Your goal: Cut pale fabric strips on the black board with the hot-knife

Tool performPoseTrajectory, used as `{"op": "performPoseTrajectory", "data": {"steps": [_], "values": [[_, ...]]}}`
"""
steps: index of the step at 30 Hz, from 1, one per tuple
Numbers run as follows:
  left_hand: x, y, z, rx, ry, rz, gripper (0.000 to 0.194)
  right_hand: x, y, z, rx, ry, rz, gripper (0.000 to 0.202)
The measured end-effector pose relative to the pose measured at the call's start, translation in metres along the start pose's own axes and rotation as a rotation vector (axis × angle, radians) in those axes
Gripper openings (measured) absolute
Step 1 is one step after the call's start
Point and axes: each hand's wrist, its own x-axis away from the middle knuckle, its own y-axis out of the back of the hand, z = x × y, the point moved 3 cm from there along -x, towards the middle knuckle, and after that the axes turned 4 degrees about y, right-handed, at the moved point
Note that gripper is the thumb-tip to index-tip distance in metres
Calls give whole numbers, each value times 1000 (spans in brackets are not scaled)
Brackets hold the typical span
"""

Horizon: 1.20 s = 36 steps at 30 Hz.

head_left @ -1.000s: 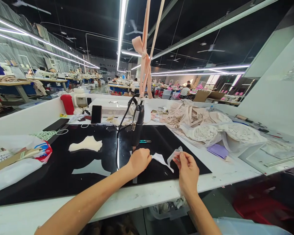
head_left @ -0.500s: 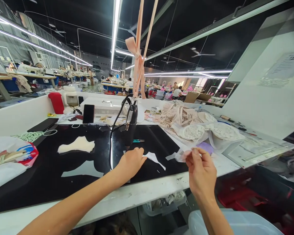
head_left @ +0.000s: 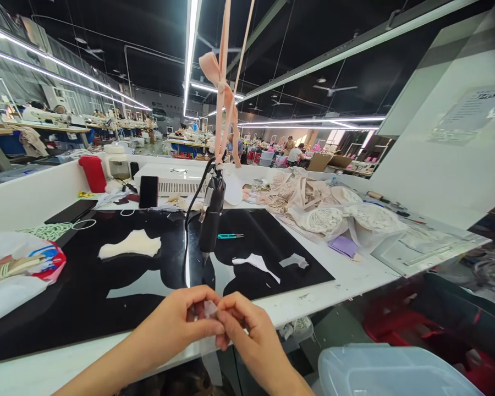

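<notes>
My left hand [head_left: 181, 322] and my right hand [head_left: 249, 330] meet over the table's front edge, fingers pinched together. Between them is a small piece of sheer whitish fabric [head_left: 210, 309], mostly covered by the fingers; a translucent strip hangs below them. Just beyond hangs a black handheld tool [head_left: 212, 214] with a cord, tied to a pink ribbon [head_left: 221, 88], its tip pointing down at the black board [head_left: 82, 308]. On the board lie a white cut piece [head_left: 258, 265], a sheer scrap [head_left: 295, 260], thread snips [head_left: 230, 236] with teal handles and a cream pad [head_left: 131, 244].
Beige lace bras [head_left: 325, 217] are heaped at the right, beside a purple piece [head_left: 342, 246]. A phone [head_left: 149, 192] leans against a white box [head_left: 177, 181] at the back. At the left lies a plastic bag [head_left: 8, 286]. A clear bin [head_left: 391, 371] stands below right.
My right hand has come left from the board's right side to meet my left hand, which has drawn back from the tool. The tool now hangs free, and the purple piece lies uncovered.
</notes>
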Motion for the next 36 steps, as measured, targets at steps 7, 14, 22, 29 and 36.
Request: {"op": "performPoseTrajectory", "data": {"steps": [7, 14, 22, 29, 36], "values": [[17, 25, 18, 61, 32, -70, 27, -17, -26, -12, -215, -8, 2, 46], [37, 55, 21, 14, 8, -295, 23, -23, -48, -23, -203, -172, 182, 58], [55, 81, 33, 234, 1, -447, 27, -30, -56, -24, 74, -304, 168, 49], [71, 100, 49, 276, 64, -468, 39, -39, -66, -26, 41, -335, 160, 59], [82, 106, 58, 321, 186, -418, 50, -48, -65, -36, 14, -441, 190, 68]]}}
